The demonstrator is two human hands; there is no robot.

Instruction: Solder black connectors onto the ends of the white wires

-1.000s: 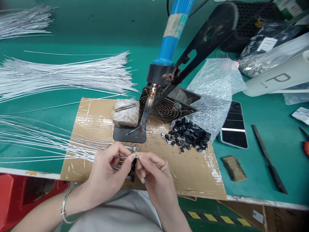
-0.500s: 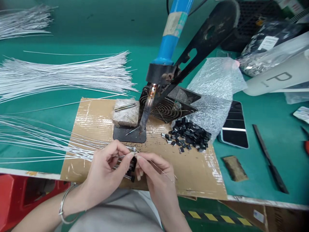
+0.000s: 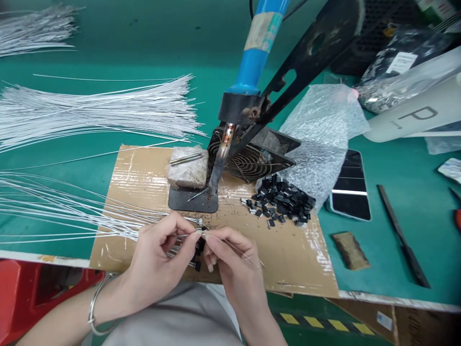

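Observation:
Thumb and forefinger of my left hand (image 3: 162,262) pinch a thin white wire near its end. My right hand (image 3: 232,259) meets it tip to tip and pinches thin solder wire (image 3: 248,257), whose tail runs back over the fingers. The fingertips hide the exact joint. Beneath and beside my left hand lie white wires (image 3: 118,226) with small black connectors (image 3: 196,265) on their ends. Just beyond my hands, a blue-handled soldering iron (image 3: 248,72) points down from its stand, its tip over a dark pad (image 3: 192,201).
Loose black connectors (image 3: 283,199) are heaped on the cardboard sheet (image 3: 288,259), by bubble wrap (image 3: 317,129). A small fan (image 3: 248,161) and a wrapped block (image 3: 189,173) stand behind. A white wire bundle (image 3: 101,108) lies left; a phone (image 3: 349,187) and black tool (image 3: 403,238) lie right.
Both hands stay pinched together at almost the same spot. My right fingertips have shifted very slightly; everything else looks the same.

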